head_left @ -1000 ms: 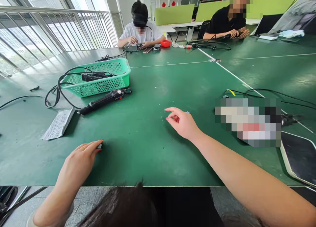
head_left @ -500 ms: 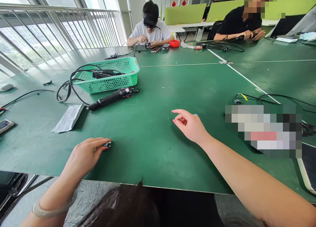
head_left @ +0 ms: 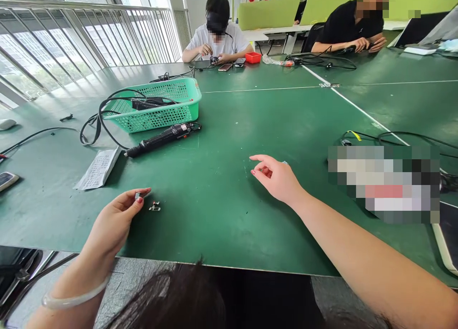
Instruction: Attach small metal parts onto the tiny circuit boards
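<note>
My left hand (head_left: 116, 217) is closed in a pinch over the table's near left part, with a small grey part (head_left: 138, 195) between thumb and fingers. Its exact kind is too small to make out. Just right of the fingertips, small metal pieces (head_left: 154, 206) lie loose on the green tabletop (head_left: 214, 214). My right hand (head_left: 277, 179) rests on the table farther right, index finger stretched out and thumb apart from it, the other fingers curled. A tiny bluish-white thing (head_left: 285, 162) shows at its far edge; whether the hand touches it is unclear.
A green basket (head_left: 161, 119) holds black cables. Before it lie a black electric screwdriver (head_left: 161, 140) and a folded written paper (head_left: 100, 169). A blurred-out object (head_left: 386, 186) and cables (head_left: 411, 134) are at right. Two people (head_left: 216, 38) sit across the table.
My left hand has drawn back to the left with the small grey part, uncovering the small metal pieces on the table. My right hand has kept its pose.
</note>
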Demonstrator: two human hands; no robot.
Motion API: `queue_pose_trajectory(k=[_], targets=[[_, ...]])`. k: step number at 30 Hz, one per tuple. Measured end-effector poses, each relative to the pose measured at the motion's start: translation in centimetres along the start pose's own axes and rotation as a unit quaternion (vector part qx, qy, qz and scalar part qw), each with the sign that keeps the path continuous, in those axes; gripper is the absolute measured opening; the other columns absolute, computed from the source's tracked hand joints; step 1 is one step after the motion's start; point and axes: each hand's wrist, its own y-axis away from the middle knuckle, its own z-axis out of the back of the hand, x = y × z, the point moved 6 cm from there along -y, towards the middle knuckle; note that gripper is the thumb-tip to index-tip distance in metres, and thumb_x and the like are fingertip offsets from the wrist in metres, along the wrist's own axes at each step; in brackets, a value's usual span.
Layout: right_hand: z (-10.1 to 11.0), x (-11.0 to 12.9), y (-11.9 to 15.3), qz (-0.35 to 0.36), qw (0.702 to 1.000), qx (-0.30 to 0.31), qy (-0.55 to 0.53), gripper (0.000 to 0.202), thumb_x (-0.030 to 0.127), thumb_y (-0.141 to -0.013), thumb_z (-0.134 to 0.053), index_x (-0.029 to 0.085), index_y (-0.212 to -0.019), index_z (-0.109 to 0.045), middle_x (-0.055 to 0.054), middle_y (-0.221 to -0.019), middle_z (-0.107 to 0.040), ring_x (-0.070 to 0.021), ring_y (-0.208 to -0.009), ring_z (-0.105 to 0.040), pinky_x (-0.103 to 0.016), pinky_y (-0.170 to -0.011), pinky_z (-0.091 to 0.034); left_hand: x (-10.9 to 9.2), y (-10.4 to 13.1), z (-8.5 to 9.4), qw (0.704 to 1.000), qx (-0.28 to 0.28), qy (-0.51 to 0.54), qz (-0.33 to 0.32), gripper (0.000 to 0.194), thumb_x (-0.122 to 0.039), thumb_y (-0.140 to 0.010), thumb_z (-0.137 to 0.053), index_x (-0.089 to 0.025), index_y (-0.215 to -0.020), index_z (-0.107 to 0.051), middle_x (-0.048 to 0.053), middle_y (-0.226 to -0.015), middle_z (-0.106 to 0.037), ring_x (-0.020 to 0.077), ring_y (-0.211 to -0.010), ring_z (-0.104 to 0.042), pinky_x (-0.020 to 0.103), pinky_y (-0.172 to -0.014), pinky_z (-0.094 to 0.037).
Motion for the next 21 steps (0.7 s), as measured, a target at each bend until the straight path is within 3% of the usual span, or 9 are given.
queue_pose_trajectory(k=[2,5,8,11,14,17,19,21], targets=[[0.0,0.1,0.0,0.006,1.0,-0.003,0.001,0.035,0.035,-0.088,-0.057,0.024,-0.119,-0.066,0.0,-0.078,-0.071,-0.0135,-0.056,-0.053,-0.035,-0.063,-0.05,-0.4,0.4,-0.9,0.999,-0.009,0.033,-0.007,0.05,-0.056,-0.076,-0.071,-0.02,-0.111,-0.068,0.01,-0.135,-0.07,0.0258,-0.131,-0.058,0.035,-0.106,-0.049],[-0.1,0.2,-0.1,0.013,1.0,-0.004,0.005,0.034,0.034,-0.088,-0.057,0.024,-0.118,-0.067,0.0,-0.078,-0.071,-0.0137,-0.056,-0.053,-0.035,-0.063,-0.05,-1.1,0.6,-3.3,1.0,0.006,0.0,-0.026,0.039,-0.045,-0.083,-0.065,-0.019,-0.112,-0.067,0.01,-0.127,-0.072,0.0242,-0.119,-0.063,0.037,-0.103,-0.049],[0.0,0.2,-0.1,0.01,1.0,-0.006,0.007,0.035,0.034,-0.087,-0.057,0.023,-0.119,-0.067,-0.001,-0.078,-0.071,-0.0139,-0.056,-0.053,-0.035,-0.063,-0.05,-2.6,0.2,-7.2,0.994,0.049,-0.054,-0.078,0.031,-0.04,-0.086,-0.061,-0.02,-0.109,-0.07,0.009,-0.115,-0.075,0.0237,-0.105,-0.067,0.04,-0.1,-0.049],[0.4,-0.1,-0.1,0.003,1.0,-0.021,0.01,0.037,0.037,-0.087,-0.059,0.024,-0.121,-0.067,-0.001,-0.082,-0.072,-0.0145,-0.059,-0.055,-0.035,-0.065,-0.05,-5.0,-0.3,-12.6,0.984,0.099,-0.076,-0.126,0.024,-0.033,-0.087,-0.064,-0.023,-0.107,-0.072,0.008,-0.114,-0.076,0.0242,-0.107,-0.067,0.042,-0.103,-0.046],[1.2,-0.6,-0.3,0.002,0.999,-0.052,0.012,0.038,0.037,-0.087,-0.06,0.022,-0.12,-0.068,-0.002,-0.082,-0.073,-0.0148,-0.061,-0.057,-0.035,-0.067,-0.05,-8.0,-0.2,-18.4,0.98,0.146,0.043,-0.128,0.016,-0.028,-0.087,-0.066,-0.021,-0.101,-0.072,0.008,-0.108,-0.077,0.0206,-0.103,-0.068,0.036,-0.1,-0.048],[2.0,-1.1,-0.5,-0.005,0.997,-0.083,0.0,0.038,0.034,-0.087,-0.06,0.019,-0.12,-0.069,-0.003,-0.08,-0.073,-0.0153,-0.062,-0.059,-0.035,-0.069,-0.051,-10.3,0.7,-23.4,0.949,0.211,0.22,-0.078,0.01,-0.017,-0.089,-0.064,-0.017,-0.098,-0.069,0.007,-0.102,-0.077,0.0148,-0.1,-0.069,0.029,-0.099,-0.048],[2.4,-1.5,-0.7,-0.015,0.996,-0.092,-0.006,0.035,0.031,-0.087,-0.058,0.018,-0.117,-0.07,-0.003,-0.08,-0.075,-0.0164,-0.066,-0.063,-0.036,-0.072,-0.053,-11.2,1.3,-25.3,0.916,0.251,0.311,-0.045,0.008,-0.014,-0.091,-0.061,-0.016,-0.096,-0.067,0.005,-0.095,-0.076,0.0118,-0.096,-0.068,0.027,-0.098,-0.047],[2.4,-1.8,-0.9,-0.022,0.996,-0.084,-0.005,0.029,0.028,-0.086,-0.058,0.019,-0.11,-0.073,-0.004,-0.081,-0.076,-0.0176,-0.07,-0.067,-0.037,-0.075,-0.054,-11.2,1.4,-25.8,0.884,0.269,0.381,-0.006,0.006,-0.014,-0.094,-0.06,-0.016,-0.095,-0.066,0.002,-0.089,-0.074,0.0099,-0.091,-0.067,0.025,-0.095,-0.046]])
